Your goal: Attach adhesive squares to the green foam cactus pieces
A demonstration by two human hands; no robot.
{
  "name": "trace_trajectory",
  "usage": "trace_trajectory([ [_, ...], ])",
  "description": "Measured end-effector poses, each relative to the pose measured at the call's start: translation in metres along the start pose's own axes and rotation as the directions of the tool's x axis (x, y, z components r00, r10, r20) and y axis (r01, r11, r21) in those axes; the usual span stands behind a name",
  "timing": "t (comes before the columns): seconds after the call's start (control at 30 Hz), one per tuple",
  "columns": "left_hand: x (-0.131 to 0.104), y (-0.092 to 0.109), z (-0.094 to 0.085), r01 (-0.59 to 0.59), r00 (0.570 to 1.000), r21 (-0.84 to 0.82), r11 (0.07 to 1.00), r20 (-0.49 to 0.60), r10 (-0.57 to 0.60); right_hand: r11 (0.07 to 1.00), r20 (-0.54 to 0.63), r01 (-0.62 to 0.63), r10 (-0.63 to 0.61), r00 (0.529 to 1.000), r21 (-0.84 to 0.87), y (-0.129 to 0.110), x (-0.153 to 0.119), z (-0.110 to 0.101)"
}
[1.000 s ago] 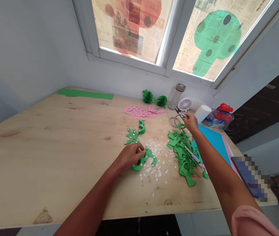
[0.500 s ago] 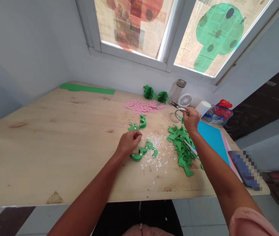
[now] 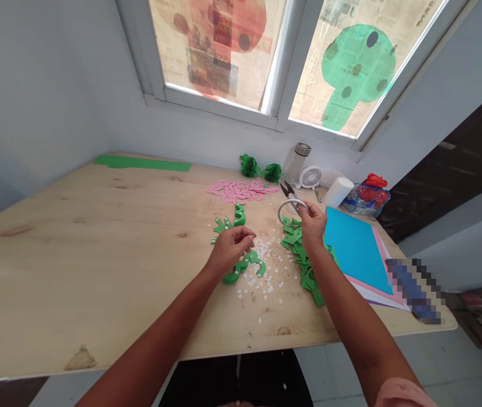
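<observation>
My right hand is closed on a pair of scissors with big pale loop handles, held up with the dark blades pointing away from me. Below and beside that hand lies a heap of green paper scraps. My left hand is closed in a pinch over the table; whatever is between the fingertips is too small to make out. Green curved foam or paper cutouts with white squares on them lie beside and partly under it. More green cutouts lie just beyond. Small white paper bits are scattered nearby.
Pink cut paper pieces and two green paper ornaments lie farther back. Along the wall stand a bottle, a small fan, a white roll and a basket. Blue sheets lie at right, a green strip far left.
My right hand has lifted the scissors and brought them left and nearer to my left hand. The left hand stays pinched and has moved slightly right. The view has shifted a little.
</observation>
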State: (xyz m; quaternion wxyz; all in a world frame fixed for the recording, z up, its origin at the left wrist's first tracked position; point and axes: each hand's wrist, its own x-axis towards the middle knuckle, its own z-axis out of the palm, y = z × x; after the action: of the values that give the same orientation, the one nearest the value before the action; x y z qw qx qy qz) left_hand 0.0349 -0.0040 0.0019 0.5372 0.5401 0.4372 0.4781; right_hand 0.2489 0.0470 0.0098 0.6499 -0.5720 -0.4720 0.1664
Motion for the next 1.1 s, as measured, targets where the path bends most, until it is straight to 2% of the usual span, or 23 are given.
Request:
trace_trajectory([
  [0.13,0.007,0.001,0.018,0.078,0.993,-0.069,0.994,0.099,-0.071,0.964,-0.04,-0.108,0.121,0.992,0.242,0.003,-0.016,0.011],
  [0.2,0.013,-0.001,0.027,0.085,0.995,-0.115,0.99,0.055,-0.079,0.937,-0.058,-0.139,0.166,0.984,0.32,0.002,-0.022,0.016],
  [0.27,0.019,-0.003,0.034,0.054,0.997,-0.152,0.987,-0.045,-0.061,0.917,-0.056,-0.178,0.211,0.976,0.356,0.0,-0.028,0.02],
  [0.33,0.024,-0.006,0.039,0.016,0.99,-0.158,0.987,-0.133,-0.038,0.905,-0.044,-0.212,0.245,0.968,0.37,0.0,-0.032,0.024],
  [0.4,0.029,-0.008,0.042,-0.007,0.984,-0.142,0.99,-0.177,-0.018,0.882,-0.023,-0.25,0.282,0.959,0.399,0.002,-0.036,0.028],
  [0.57,0.034,-0.018,0.042,-0.014,0.995,-0.089,0.996,-0.098,0.006,0.817,0.004,-0.313,0.356,0.935,0.483,0.012,-0.04,0.034],
  [0.8,0.037,-0.029,0.04,-0.062,0.992,-0.062,0.996,-0.116,0.055,0.789,0.106,-0.367,0.364,0.925,0.492,0.012,-0.052,0.038],
  [1.1,0.029,-0.02,0.035,-0.109,0.983,-0.277,0.955,-0.174,0.062,0.753,0.254,-0.429,0.346,0.903,0.5,0.008,-0.067,0.043],
])
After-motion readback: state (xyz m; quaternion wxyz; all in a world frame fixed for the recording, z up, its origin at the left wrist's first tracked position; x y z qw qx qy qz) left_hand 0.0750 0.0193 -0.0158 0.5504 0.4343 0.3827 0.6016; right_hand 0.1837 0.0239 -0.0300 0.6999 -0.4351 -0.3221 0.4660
